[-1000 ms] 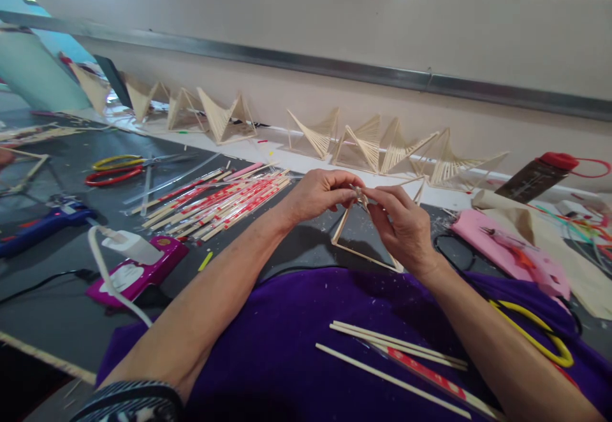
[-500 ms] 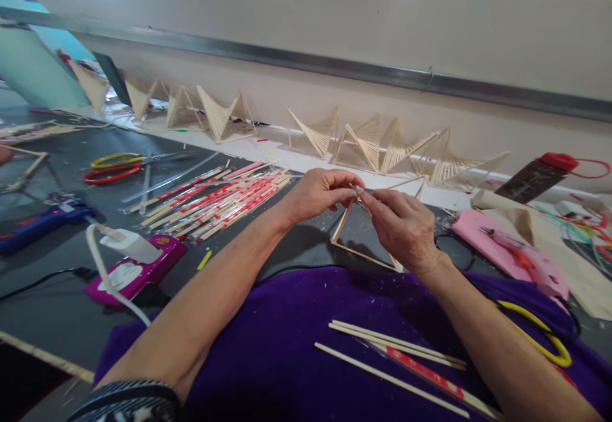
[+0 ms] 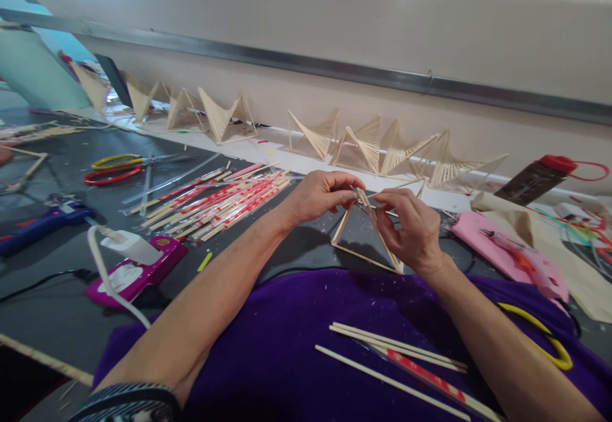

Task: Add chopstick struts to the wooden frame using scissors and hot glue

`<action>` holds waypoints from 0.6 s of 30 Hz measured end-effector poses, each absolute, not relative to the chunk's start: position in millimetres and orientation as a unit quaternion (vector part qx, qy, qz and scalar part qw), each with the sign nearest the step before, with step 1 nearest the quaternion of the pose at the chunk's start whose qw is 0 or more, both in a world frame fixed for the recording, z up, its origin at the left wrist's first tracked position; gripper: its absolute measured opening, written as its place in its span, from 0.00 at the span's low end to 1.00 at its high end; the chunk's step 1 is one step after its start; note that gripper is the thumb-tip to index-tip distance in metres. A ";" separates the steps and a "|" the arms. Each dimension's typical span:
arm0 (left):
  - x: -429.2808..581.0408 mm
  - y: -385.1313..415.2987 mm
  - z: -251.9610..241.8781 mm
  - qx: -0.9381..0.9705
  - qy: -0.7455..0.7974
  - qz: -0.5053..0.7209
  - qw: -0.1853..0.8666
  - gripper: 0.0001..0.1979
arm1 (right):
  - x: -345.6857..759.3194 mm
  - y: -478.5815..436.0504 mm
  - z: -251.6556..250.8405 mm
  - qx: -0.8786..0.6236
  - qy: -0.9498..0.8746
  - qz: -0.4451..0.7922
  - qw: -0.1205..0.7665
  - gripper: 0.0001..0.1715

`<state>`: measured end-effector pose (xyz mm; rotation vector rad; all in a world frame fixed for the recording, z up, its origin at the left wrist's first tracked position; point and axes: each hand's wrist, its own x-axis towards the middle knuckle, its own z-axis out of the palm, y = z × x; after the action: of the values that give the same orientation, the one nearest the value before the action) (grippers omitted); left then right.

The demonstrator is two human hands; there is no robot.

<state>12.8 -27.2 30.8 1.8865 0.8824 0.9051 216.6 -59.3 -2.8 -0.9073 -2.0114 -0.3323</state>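
A small frame of glued wooden sticks [image 3: 366,257] stands on the dark table before me, its slanted sticks meeting at a raised corner. My left hand [image 3: 320,196] pinches that corner between thumb and fingers. On the other side, my right hand [image 3: 412,227] has its thumb and forefinger apart, close beside the slanted stick; whether a fingertip touches it I cannot tell. Several loose chopsticks [image 3: 392,380], some in a red and clear wrapper, lie on the purple cloth [image 3: 268,345] over my lap.
Wrapped chopsticks [image 3: 224,202] lie left of centre, near red-and-yellow-handled pliers [image 3: 117,170], a blue glue gun [image 3: 45,221] and a magenta power strip [image 3: 143,269]. Finished stick models [image 3: 315,135] line the wall. At right are a pink glue gun [image 3: 519,253] and a bottle [image 3: 538,180]. Another person's hand [image 3: 4,155] shows far left.
My right thumb and forefinger have parted and drawn back slightly right from the frame's top corner. My left hand has stayed at that corner, and more of the slanted stick shows.
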 end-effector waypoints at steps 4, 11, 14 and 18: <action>13.1 -27.5 31.1 0.752 0.353 0.360 0.425 0.14 | 217.4 -58.5 -0.8 -0.425 -0.770 -0.082 0.469 0.05; 13.2 -27.6 31.6 0.754 0.350 0.356 0.427 0.13 | 211.1 -63.9 1.9 -0.441 -0.771 0.002 0.460 0.07; 13.5 -27.7 31.6 0.758 0.350 0.356 0.420 0.13 | 208.4 -65.4 1.6 -0.459 -0.772 0.008 0.440 0.08; 14.2 -27.9 31.8 0.763 0.350 0.357 0.409 0.13 | 208.3 -64.8 1.2 -0.503 -0.760 -0.011 0.412 0.11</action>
<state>14.2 -27.9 31.8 1.9236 0.8826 0.9002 208.3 -64.8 1.2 -1.2658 -1.9108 -0.0264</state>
